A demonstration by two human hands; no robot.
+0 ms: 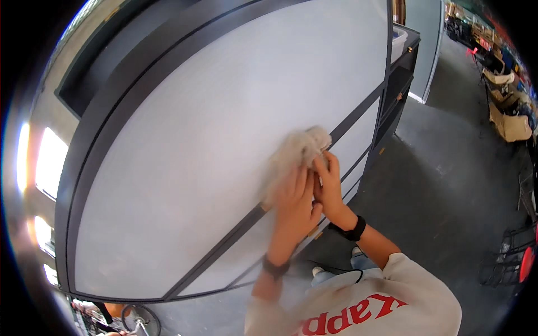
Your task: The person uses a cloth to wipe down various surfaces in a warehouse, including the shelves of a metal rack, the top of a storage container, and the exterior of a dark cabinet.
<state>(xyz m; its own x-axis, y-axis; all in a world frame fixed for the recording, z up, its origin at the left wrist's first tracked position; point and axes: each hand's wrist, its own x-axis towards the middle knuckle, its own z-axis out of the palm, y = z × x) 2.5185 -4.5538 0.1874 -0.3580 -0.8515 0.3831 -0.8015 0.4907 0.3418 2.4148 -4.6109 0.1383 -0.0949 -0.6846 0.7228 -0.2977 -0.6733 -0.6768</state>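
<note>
A crumpled off-white cloth (300,147), partly blurred, lies against a large white panel (201,138) set in a dark grey frame. My left hand (294,201) presses the cloth's lower left part, its fingers stretched upward and smeared by motion. Beside it, my right hand (330,182) grips the cloth's right side with bent fingers. Both hands are close to the dark crossbar (227,235) below the big panel, and they hide part of it. Smaller white panels (357,138) sit beneath that bar. Each wrist wears a black band.
A dark shelf unit (395,92) with a white plastic bin (398,44) stands beyond the frame. Dark floor (424,201) stretches to the right, towards cardboard boxes (508,122) and a red-seated stool (525,264). A bicycle wheel (141,321) shows at the lower left.
</note>
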